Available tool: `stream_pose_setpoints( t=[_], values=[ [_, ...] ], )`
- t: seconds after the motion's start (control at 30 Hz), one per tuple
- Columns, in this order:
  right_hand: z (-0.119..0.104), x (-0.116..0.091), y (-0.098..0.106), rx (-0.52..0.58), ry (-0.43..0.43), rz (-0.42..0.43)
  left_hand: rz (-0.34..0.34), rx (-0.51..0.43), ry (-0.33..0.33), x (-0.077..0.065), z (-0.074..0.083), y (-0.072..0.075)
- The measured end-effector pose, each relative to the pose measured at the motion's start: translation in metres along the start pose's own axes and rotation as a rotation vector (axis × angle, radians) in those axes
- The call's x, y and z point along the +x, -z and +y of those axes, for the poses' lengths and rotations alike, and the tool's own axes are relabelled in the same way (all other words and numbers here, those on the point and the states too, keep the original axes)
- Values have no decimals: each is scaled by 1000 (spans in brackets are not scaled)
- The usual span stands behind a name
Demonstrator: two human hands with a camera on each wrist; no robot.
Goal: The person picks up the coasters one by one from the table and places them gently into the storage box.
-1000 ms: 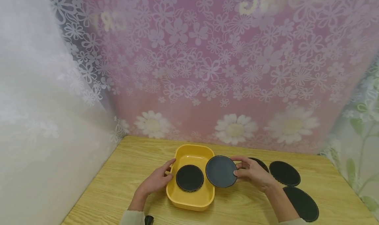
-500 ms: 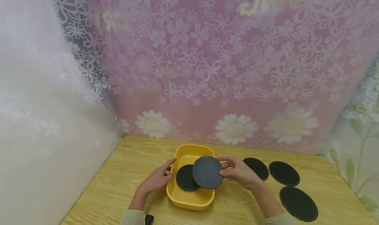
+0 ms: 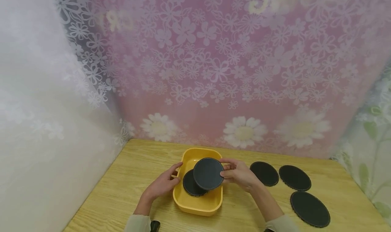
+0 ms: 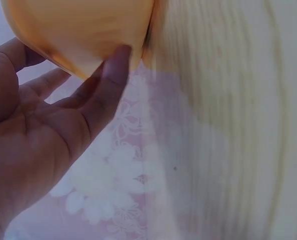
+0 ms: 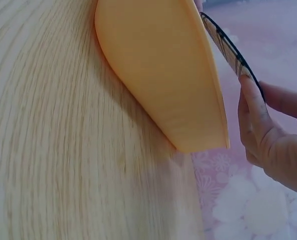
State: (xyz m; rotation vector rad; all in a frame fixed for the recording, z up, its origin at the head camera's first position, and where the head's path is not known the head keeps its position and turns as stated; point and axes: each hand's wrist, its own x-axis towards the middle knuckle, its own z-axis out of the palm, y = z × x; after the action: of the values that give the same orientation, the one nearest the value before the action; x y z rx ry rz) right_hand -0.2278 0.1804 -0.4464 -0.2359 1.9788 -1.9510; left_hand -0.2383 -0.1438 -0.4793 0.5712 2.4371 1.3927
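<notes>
A yellow rectangular tub (image 3: 198, 210) stands on the table with one round black coaster (image 3: 190, 184) lying inside. My left hand (image 3: 163, 184) rests against the tub's left side, fingertips at its rim; in the left wrist view these fingers (image 4: 116, 67) touch the outer wall. Between thumb and fingers, my right hand (image 3: 239, 173) pinches the right edge of a second round coaster (image 3: 208, 173). This one is held tilted above the tub and partly covers the first. In the right wrist view, the held coaster (image 5: 233, 55) shows a patterned underside and a dark edge.
Three more round black coasters lie on the wooden table (image 3: 122, 181) to the right: one nearer (image 3: 264, 173), one farther right (image 3: 295, 177) and one in front (image 3: 310, 209). A flowered curtain (image 3: 213, 89) hangs behind the table.
My right hand has carried the coaster leftward from beside the tub's right rim to over the tub's middle, uncovering the coaster behind it on the table. My left hand has stayed at the tub.
</notes>
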Motion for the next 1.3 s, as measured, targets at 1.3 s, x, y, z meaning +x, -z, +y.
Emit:
stream_pose_setpoints(
  t=[1.3],
  values=[
    [3,40,-68,-491,6,258,-39,-155,-4,-1,-3,3]
  ],
)
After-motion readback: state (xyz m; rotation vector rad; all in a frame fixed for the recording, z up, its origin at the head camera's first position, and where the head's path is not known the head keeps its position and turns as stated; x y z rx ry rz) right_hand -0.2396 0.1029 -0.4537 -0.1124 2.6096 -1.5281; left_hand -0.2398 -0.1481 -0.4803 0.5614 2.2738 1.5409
